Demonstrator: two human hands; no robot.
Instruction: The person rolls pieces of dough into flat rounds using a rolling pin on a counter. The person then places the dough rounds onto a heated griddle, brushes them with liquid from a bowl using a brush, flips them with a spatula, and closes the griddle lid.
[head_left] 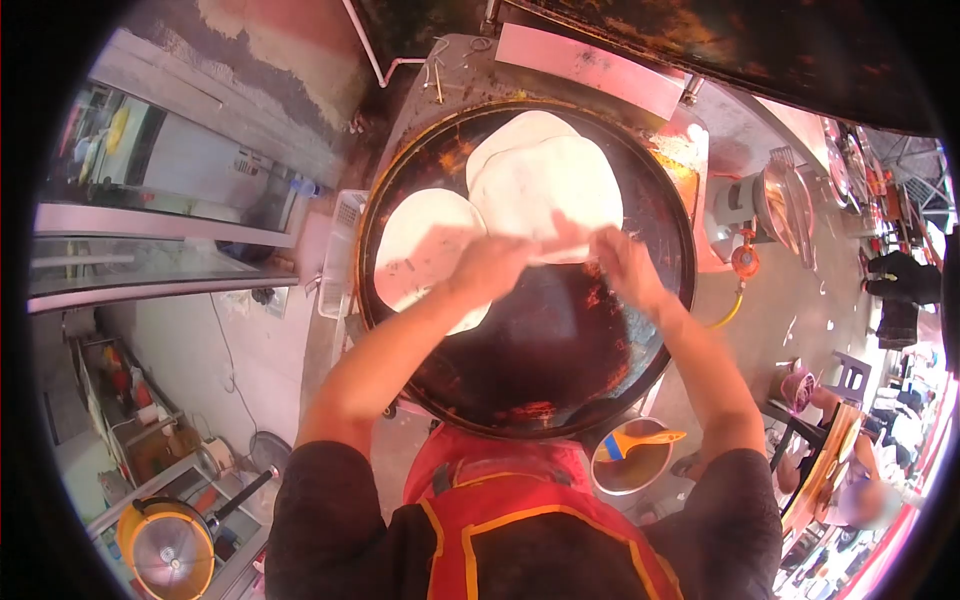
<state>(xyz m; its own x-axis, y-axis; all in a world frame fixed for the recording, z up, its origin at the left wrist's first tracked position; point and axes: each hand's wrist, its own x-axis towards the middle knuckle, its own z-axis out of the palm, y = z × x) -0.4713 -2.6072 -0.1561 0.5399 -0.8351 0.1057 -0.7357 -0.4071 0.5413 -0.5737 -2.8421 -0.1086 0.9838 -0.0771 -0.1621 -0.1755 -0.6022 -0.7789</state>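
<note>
A large round black pan (530, 360) bears three pale flat dough rounds. The left round (420, 240) lies by the pan's left side. To its right, a front round (550, 190) overlaps another round (520, 127) behind it. My left hand (495, 265) and my right hand (622, 262) pinch the near edge of the front round, one at each side, with the edge stretched between them. My left hand also passes over the right part of the left round. The near half of the pan shows its dark, stained surface.
A metal pot (645, 470) with an orange-handled brush (655, 438) stands below the pan's right side. A white basket (342, 245) is at the left. An orange gas regulator (745, 262) sits at right. People are at far right.
</note>
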